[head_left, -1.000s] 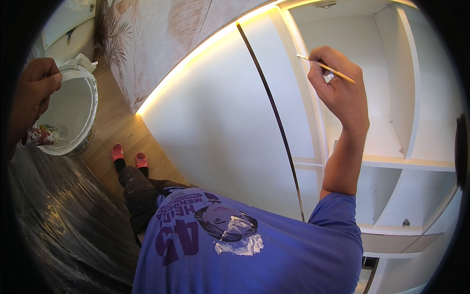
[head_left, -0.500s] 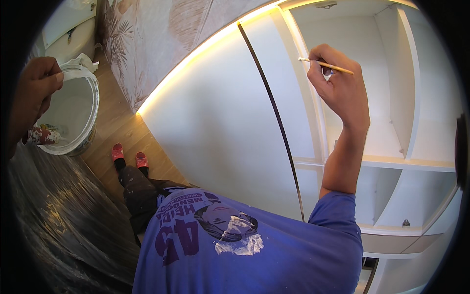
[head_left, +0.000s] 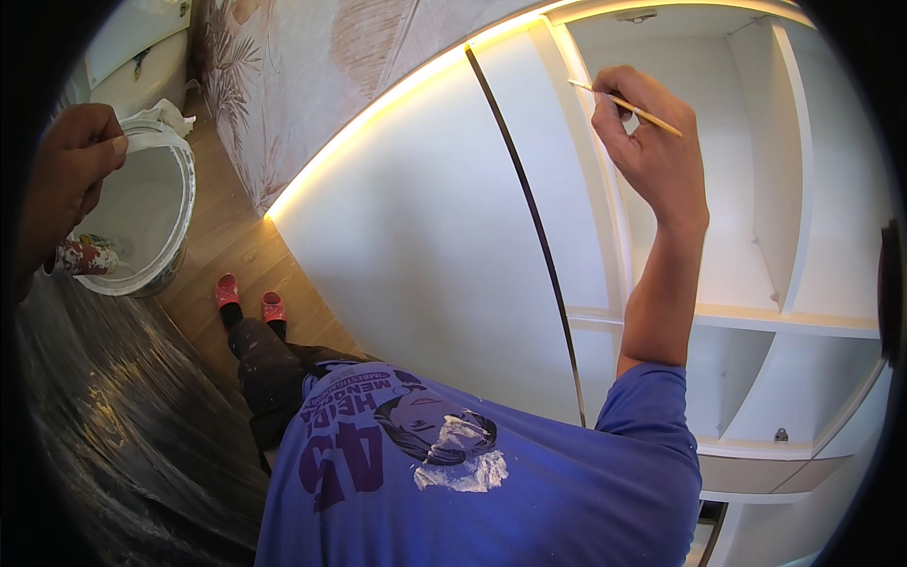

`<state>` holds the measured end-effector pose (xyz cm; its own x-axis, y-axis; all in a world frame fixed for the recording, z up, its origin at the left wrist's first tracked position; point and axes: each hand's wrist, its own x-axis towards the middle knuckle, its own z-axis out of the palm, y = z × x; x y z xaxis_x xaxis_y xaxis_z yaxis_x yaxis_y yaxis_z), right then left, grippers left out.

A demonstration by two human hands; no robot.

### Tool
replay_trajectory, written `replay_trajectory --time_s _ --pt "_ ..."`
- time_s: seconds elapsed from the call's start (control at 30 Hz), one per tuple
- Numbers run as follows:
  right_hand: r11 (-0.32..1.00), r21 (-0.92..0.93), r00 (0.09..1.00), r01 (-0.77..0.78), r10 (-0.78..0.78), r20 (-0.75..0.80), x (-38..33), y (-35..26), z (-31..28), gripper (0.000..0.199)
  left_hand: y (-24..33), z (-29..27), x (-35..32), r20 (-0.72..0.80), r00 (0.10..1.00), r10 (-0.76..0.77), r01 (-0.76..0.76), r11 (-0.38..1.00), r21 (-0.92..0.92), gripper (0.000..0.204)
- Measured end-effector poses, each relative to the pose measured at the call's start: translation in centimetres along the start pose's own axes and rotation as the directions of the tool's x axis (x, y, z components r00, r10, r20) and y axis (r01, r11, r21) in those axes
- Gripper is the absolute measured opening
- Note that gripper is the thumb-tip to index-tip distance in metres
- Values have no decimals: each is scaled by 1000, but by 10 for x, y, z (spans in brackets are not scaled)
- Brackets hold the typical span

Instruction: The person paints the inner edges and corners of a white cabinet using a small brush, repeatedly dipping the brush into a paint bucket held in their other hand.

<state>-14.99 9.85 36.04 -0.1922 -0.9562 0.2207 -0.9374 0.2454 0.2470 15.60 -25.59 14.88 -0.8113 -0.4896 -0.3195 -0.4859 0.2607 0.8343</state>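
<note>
My right hand (head_left: 658,161) is closed round a thin paintbrush (head_left: 650,117) with a yellowish wooden handle. Its pale tip points left, at the lit white edge strip (head_left: 573,66) of the cabinet; I cannot tell whether it touches. At the far left, my left hand (head_left: 83,156) grips the rim of a white paint bucket (head_left: 186,203), held tilted so that its inside shows. A paint-smeared red and white object (head_left: 85,257) sticks over the bucket's near rim, below my left hand; its kind is unclear.
White open shelves (head_left: 727,180) stand on the right, beside a white panel (head_left: 406,217) with a dark groove (head_left: 529,203). A glowing light strip (head_left: 378,118) runs along the patterned wall (head_left: 312,57). Dark, shiny sheeting (head_left: 104,406) hangs or lies at lower left, near the wooden floor (head_left: 208,246).
My right hand and the paintbrush have moved up along the cabinet's edge strip. My left hand and the bucket have shifted only slightly.
</note>
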Motion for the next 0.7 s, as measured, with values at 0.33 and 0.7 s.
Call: replay_trajectory --time_s 0.33,0.7 --pt "998 51 999 -26 28 -25 -2 -2 -3 6 -105 35 49 -349 936 42 68 952 299 16" --pt "995 61 997 -78 79 -19 -5 -2 -8 3 -3 0 3 -16 1000 -11 11 1000 18 17"
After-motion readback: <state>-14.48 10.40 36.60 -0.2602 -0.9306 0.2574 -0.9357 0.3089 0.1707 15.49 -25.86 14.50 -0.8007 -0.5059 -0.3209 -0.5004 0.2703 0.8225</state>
